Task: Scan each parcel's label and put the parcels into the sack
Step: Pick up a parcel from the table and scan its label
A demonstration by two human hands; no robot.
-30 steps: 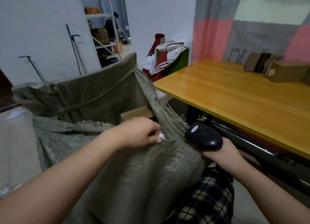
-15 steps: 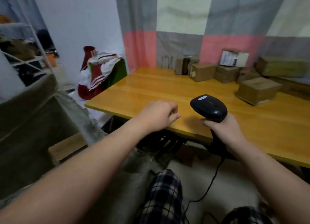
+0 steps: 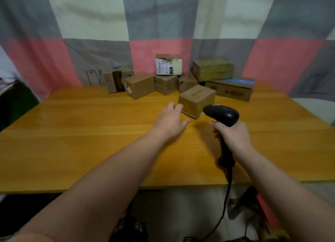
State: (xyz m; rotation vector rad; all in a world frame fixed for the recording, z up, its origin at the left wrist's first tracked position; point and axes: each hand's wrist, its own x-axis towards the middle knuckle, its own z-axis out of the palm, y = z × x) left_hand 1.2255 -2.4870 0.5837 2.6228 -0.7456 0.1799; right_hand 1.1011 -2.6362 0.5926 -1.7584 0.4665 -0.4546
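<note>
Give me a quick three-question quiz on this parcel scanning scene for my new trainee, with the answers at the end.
1. True or false: the right hand grips the barcode scanner.
2. The left hand is: A) lifting a parcel; B) open, reaching toward the nearest parcel; C) holding a pen.
3. Fill in: the white-labelled parcel sits ____ another parcel.
Key: 1 true; 2 B; 3 on top of.
</note>
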